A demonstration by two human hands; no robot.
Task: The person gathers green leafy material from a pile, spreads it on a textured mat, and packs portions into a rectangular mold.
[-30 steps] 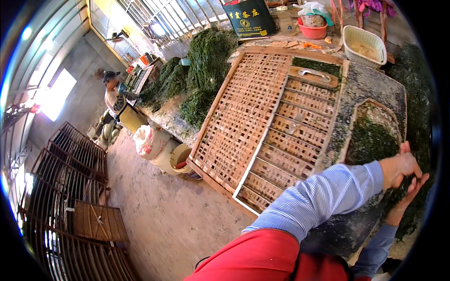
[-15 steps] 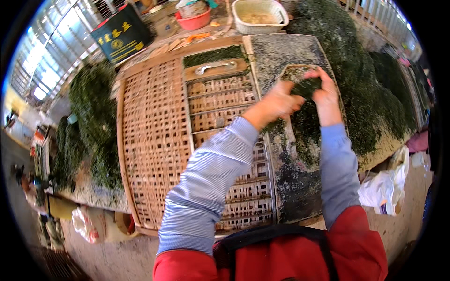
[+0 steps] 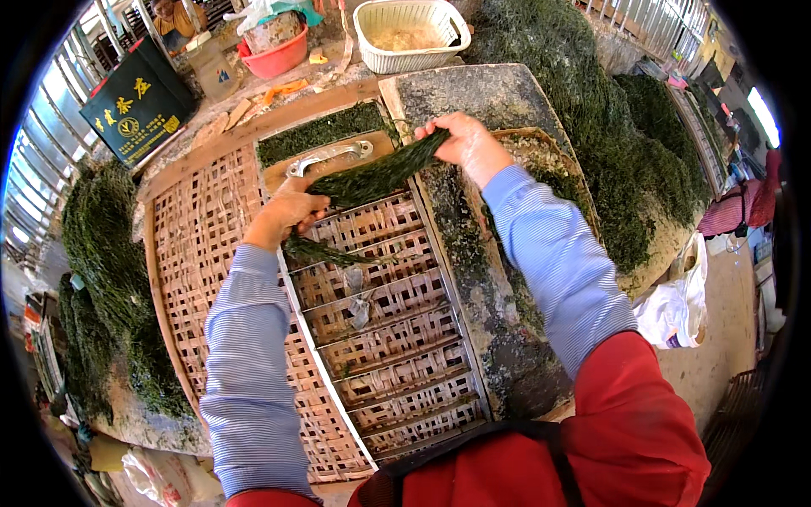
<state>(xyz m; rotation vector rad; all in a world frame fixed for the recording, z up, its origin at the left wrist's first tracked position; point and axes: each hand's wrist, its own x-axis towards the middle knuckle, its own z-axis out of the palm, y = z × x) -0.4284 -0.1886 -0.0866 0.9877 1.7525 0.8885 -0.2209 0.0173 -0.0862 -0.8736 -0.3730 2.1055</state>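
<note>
A bundle of long, dark green, seaweed-like strands (image 3: 384,175) stretches between my hands above a slotted metal frame (image 3: 340,404). My left hand (image 3: 287,211) is closed round its lower left end, and a loose tuft hangs below that hand. The other end is pinched in my right hand (image 3: 463,145), higher up near a dark board (image 3: 469,89). Beneath the frame lies a woven bamboo tray (image 3: 211,220). The frame's far slot holds a packed strip of green strands (image 3: 321,133). Just behind the bundle, a wooden block (image 3: 274,177) with a metal handle (image 3: 329,155) lies across the frame.
On the dark board, past my right forearm, sits a shallow tray (image 3: 583,190) with green scraps. Large strand heaps (image 3: 625,160) rise at right and left. A white basket (image 3: 405,59), a red basin (image 3: 274,57) and a dark green bag (image 3: 135,101) stand at the back.
Both hands have moved left from the dark board to above the slotted frame. They have drawn apart, and the clump is now stretched out between them. My view has shifted to the right.
</note>
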